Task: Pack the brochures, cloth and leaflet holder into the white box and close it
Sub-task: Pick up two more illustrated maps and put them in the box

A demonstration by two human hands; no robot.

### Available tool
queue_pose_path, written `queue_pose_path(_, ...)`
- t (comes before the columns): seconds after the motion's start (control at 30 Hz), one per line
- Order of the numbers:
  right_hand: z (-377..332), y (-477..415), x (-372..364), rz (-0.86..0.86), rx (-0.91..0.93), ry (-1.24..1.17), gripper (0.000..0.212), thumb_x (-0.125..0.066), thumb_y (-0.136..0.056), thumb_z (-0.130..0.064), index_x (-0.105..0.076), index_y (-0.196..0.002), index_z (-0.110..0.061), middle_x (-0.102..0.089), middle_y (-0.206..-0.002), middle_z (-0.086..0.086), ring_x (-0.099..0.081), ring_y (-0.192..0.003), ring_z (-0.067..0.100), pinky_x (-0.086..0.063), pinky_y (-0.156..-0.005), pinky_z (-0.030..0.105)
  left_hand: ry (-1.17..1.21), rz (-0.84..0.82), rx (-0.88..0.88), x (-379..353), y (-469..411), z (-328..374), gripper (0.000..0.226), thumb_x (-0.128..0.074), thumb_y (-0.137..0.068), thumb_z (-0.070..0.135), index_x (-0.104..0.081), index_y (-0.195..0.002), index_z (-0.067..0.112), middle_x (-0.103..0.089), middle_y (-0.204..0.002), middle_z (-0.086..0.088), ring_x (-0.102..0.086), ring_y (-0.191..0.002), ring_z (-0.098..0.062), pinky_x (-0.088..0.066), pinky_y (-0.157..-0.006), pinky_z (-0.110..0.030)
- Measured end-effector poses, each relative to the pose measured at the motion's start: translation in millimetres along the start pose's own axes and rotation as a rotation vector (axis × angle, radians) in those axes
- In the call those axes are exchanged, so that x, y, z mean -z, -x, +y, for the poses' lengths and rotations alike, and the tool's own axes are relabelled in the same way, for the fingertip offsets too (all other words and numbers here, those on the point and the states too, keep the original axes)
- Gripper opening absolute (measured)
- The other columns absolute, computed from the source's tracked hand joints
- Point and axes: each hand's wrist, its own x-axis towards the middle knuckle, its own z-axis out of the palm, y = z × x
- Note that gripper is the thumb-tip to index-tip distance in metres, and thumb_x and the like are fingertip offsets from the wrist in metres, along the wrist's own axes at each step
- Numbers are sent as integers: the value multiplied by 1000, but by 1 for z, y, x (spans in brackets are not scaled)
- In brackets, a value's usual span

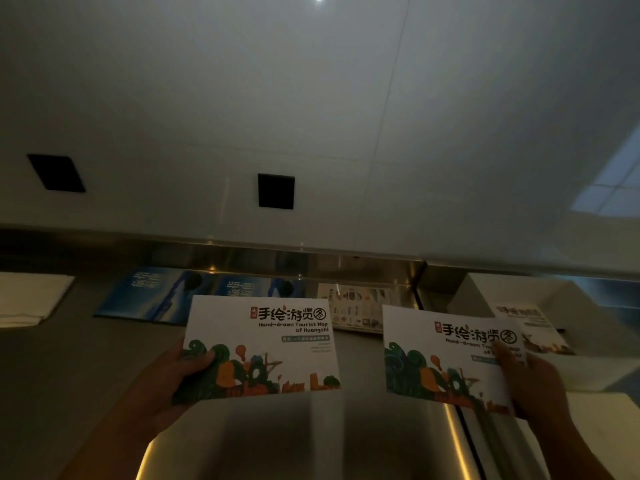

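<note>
Brochure (263, 344) in left hand (180, 375), another brochure (446, 358) in right hand (533, 379).

Steel counter (104, 368), white wall (311, 98)

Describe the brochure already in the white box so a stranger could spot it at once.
Start at the white box, open at the far right of the steel counter. A single map brochure lies inside it, just beyond the right hand. It matches the two held copies, but it alone is in no hand.
</note>
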Motion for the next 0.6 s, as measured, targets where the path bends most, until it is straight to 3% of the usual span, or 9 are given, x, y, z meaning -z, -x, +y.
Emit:
queue_pose_path(0.2, 20, -70, 63, -43, 61, 57, 41, -53, -90, -43, -64, -72, -8, -69, -65, 11, -67, -59, 26, -52, -55, 30, 65, 35, -51, -74, 1, -53, 55, -64, -72, 3, -53, -126, 5, -67, -113, -27, -68, -95, -42, -58, -66, -46)
queue_pose_path(0.33, 33, -99, 95, -56, 12, 20, 36, -57, -88, -42, -63, -73, -10, -68, -61, 7, -67, -55, 23, -49, -48, 25, 75, 18, -59, -121, 7, -76, 56, -60, -75, 2, -47, -129, -1, -74, -90, -22, -73, -79, -36, -59, -62, -44)
queue_pose_path(0.47, 45, -109, 114, -68, -38, -2, 34, -59, -87, -43, -64, -78, -11, -70, -64, 8, -69, -54, 22, -51, -46, 26, 80, 35, -51, -148, 4, -87, 41, -54, -85, -1, -53, -126, 3, -73, -99, -22, -73, -81, -36, -59, -58, -43)
queue_pose_path(0.6, 57, -100, 130, -41, -62, 15, 33, -56, -89, -41, -64, -80, -10, -71, -69, 9, -69, -58, 22, -52, -47, 26, 50, 15, -21, -163, -12, -84, 43, -52, -86, 0, -52, -129, 5, -65, -119, -24, -65, -101, -39, -60, -69, -48)
